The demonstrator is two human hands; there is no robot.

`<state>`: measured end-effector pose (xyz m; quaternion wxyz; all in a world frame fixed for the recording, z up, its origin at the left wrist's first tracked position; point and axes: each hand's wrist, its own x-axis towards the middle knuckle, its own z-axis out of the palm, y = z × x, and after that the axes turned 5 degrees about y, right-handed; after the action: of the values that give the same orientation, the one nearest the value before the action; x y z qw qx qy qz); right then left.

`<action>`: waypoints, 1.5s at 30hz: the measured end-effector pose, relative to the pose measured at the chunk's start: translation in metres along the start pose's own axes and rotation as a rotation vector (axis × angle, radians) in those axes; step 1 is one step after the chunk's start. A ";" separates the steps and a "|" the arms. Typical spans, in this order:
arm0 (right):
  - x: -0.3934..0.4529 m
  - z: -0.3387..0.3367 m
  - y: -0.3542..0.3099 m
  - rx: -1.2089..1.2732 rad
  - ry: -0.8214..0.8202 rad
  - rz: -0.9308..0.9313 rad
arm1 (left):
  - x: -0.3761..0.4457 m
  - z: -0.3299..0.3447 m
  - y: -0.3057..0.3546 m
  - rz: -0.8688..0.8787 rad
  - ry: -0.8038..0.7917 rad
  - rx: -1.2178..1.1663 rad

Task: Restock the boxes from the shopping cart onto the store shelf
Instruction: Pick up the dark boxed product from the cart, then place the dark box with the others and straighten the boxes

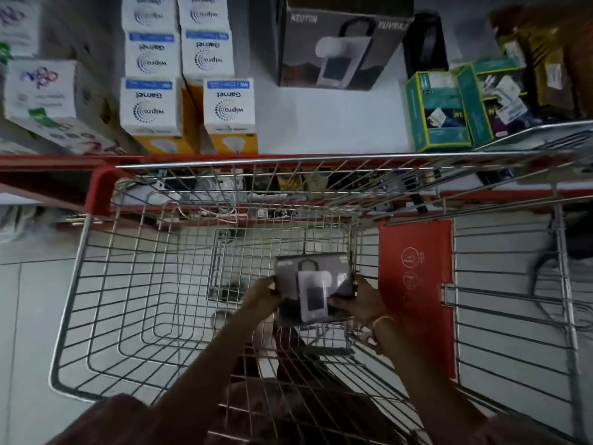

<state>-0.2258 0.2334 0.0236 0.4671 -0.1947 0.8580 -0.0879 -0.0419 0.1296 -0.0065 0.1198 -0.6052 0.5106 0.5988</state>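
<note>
A dark grey box (313,285) with a white device pictured on it sits low inside the wire shopping cart (106,316). My left hand (261,297) grips its left side and my right hand (361,300) grips its right side. Both arms reach down into the cart basket. On the white store shelf (321,123) above the cart stands a larger matching dark box (340,46) marked NEUTON.
Several white Wipro bulb boxes (150,104) stand at the shelf's left. Green boxes (436,114) and mixed packets crowd its right. The shelf's red front edge (48,160) runs just beyond the cart rim. A red child-seat flap (417,284) hangs at the cart's right.
</note>
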 end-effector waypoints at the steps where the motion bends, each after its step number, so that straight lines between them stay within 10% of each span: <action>1: -0.007 -0.005 -0.006 -0.012 0.028 -0.033 | -0.006 -0.010 0.007 0.027 0.022 0.001; 8: -0.083 -0.038 -0.054 0.030 0.344 -0.341 | -0.095 -0.063 0.058 0.360 0.359 0.243; 18: -0.146 -0.117 -0.138 0.170 1.019 -0.630 | -0.165 -0.086 0.160 0.841 0.718 -0.005; 39: -0.035 -0.167 -0.185 -0.248 1.035 -0.243 | -0.074 -0.086 0.210 0.778 0.672 0.600; 45: -0.102 -0.125 -0.222 0.025 1.094 -0.420 | -0.133 -0.188 0.156 0.808 0.630 0.100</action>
<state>-0.2248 0.0699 0.2442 -0.0690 -0.2814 0.9162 -0.2767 -0.0159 -0.0198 0.2266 -0.2521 -0.5041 0.7430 0.3608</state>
